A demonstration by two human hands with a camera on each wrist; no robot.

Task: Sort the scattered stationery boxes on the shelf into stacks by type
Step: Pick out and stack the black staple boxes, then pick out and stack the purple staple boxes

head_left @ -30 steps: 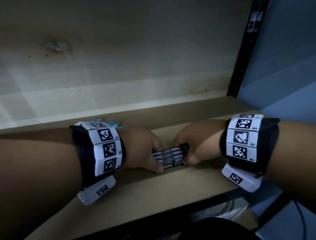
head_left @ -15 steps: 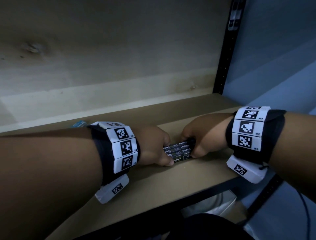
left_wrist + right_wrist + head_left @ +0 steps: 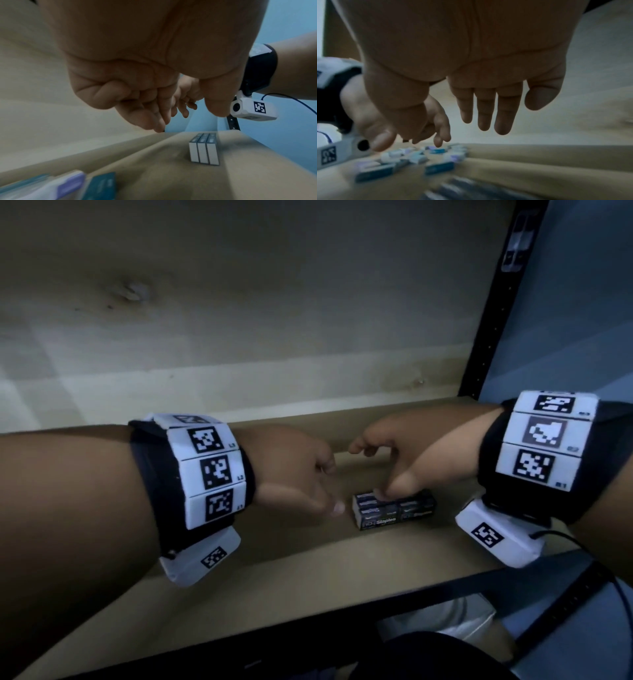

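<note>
Shelf board (image 3: 308, 583), tan, bounded by a pale back panel and a black upright post (image 3: 493, 313) at the right end. Far left of the board: scattered stationery boxes (image 3: 436, 157), teal, white and lilac, lying loose and unsorted near the back edge, blurred in the right wrist view. Left hand (image 3: 291, 470): hovers above the board just left of the staple boxes, fingers loosely curled toward the palm, thumb extended downward, holding nothing. Staple boxes (image 3: 394, 508): dark, labelled "Staples", packed side by side in one tidy block, standing on the board toward its right end, between back and front edges; three pale end faces show in the left wrist view. Right hand (image 3: 411, 453): above the block, fingers relaxed and nearly straight, thumb tip at the block's top face; whether it touches cannot be told. Marker-tagged bands on both wrists.
</note>
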